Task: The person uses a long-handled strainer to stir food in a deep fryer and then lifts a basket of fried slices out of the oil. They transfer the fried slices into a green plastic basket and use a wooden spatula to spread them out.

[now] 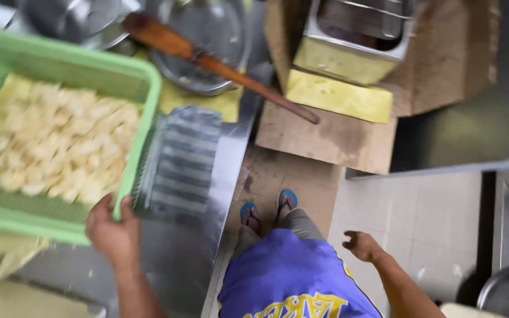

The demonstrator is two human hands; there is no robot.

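My left hand (112, 231) grips the near right corner of a green plastic basket (129, 75) that sits on a steel counter (231, 159). The basket is lined with yellow paper and holds several pale chips (60, 147). My right hand (360, 244) hangs free beside my body over the tiled floor, fingers loosely curled, holding nothing. Below me I see my purple shirt (290, 277) and my feet in blue sandals (269, 209).
A wooden paddle (219, 68) lies across a metal bowl (207, 41) at the back. A ridged metal tray (181, 162) lies right of the basket. A steel tin (354, 41) stands on cardboard (331, 135) on the floor. A dark pot (508, 291) is at lower right.
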